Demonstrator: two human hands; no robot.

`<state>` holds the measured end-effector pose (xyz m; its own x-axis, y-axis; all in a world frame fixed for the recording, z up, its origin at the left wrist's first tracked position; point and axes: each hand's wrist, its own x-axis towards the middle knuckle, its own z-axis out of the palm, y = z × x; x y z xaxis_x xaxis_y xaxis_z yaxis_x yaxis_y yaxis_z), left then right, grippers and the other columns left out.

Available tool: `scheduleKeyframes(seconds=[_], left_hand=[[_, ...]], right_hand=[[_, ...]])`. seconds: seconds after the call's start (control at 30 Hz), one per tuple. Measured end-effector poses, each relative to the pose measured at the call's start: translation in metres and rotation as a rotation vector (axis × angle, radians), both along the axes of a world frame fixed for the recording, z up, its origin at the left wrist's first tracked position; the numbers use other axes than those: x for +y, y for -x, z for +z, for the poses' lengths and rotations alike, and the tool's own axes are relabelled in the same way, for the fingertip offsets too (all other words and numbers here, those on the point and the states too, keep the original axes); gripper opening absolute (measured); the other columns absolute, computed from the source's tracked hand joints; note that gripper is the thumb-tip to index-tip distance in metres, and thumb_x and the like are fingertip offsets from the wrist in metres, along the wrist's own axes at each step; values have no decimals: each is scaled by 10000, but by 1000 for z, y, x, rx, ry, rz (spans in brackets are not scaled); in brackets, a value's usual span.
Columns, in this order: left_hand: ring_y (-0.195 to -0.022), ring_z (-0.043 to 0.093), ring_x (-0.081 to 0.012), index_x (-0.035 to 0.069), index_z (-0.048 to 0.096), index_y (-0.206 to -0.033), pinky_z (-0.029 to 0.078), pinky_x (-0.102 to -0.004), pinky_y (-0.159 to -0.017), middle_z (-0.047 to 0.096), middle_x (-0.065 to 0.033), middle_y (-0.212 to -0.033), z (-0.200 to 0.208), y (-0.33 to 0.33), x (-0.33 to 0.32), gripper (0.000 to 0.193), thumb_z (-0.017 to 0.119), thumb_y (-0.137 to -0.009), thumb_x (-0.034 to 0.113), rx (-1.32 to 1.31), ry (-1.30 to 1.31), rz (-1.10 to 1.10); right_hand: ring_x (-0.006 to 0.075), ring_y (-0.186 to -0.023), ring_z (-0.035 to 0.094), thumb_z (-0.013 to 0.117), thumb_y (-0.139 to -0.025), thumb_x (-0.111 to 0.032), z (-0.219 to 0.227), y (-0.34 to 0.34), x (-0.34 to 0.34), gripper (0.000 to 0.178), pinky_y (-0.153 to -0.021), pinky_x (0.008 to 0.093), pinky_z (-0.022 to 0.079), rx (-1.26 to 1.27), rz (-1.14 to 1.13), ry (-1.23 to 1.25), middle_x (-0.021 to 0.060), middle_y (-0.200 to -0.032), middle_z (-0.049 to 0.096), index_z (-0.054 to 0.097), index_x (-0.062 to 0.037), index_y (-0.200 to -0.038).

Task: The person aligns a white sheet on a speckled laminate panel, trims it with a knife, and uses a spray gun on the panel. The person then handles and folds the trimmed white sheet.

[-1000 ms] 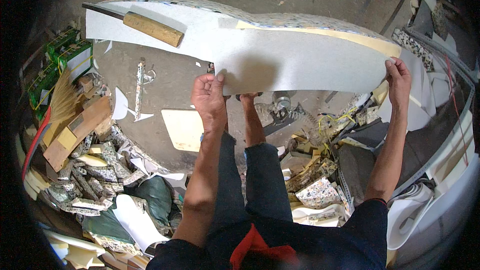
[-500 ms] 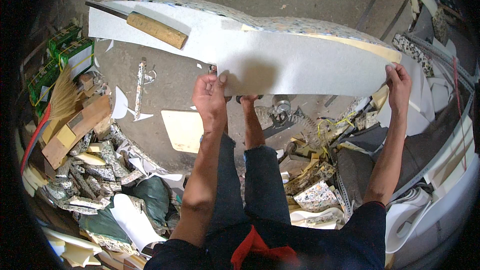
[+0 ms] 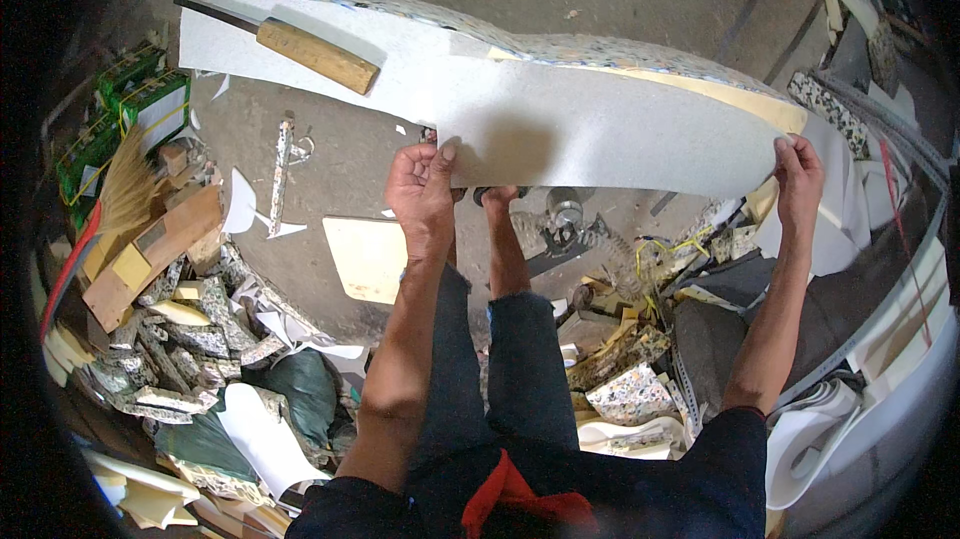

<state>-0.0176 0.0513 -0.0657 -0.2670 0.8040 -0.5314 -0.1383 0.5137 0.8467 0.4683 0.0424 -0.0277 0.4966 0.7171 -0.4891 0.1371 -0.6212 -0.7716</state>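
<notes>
A long white felt-like sheet (image 3: pixel 630 129) stretches out in front of me, over a curved panel of speckled foam (image 3: pixel 620 51) whose far edge shows behind it. My left hand (image 3: pixel 422 176) pinches the sheet's near left corner between thumb and fingers. At the far right end, my right hand (image 3: pixel 797 164) grips the other corner with its fingertips. Another white layer (image 3: pixel 225 44) covers the left part of the panel. On it lies a blade-like tool with a wooden handle (image 3: pixel 318 56), its dark metal end pointing left. What carries the panel is hidden.
Foam offcuts (image 3: pixel 190 349) pile up at the left, beside a straw broom (image 3: pixel 128 194) and green packages (image 3: pixel 140 99). A pale board (image 3: pixel 364 259) lies on the floor. A metal spray-gun-like tool with a coiled hose (image 3: pixel 565 219) sits beyond my legs. More scraps (image 3: pixel 635 389) heap at the right.
Both hands keep their hold on the sheet. The view has shifted very slightly; otherwise nothing has visibly moved.
</notes>
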Motion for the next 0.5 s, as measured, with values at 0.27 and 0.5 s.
scheduleKeyframes(seconds=[0.27,0.5], left_hand=[[-687,529,-39,49,576,-948,407,-193,-511,630,-13,-824,-3,0,2,223,735,-918,203,1,-20,-11],[-759,568,-63,30,585,-977,458,-209,-619,637,-27,-864,-7,-1,2,223,733,-920,187,55,-23,-16]], right_hand=[[21,-653,461,712,-907,-116,-3,-2,-1,120,-575,185,329,48,-35,-49,-58,-792,594,665,-39,-987],[25,-674,473,712,-908,-118,1,-2,0,131,-598,185,349,32,-33,-45,-56,-802,597,670,-34,-999]])
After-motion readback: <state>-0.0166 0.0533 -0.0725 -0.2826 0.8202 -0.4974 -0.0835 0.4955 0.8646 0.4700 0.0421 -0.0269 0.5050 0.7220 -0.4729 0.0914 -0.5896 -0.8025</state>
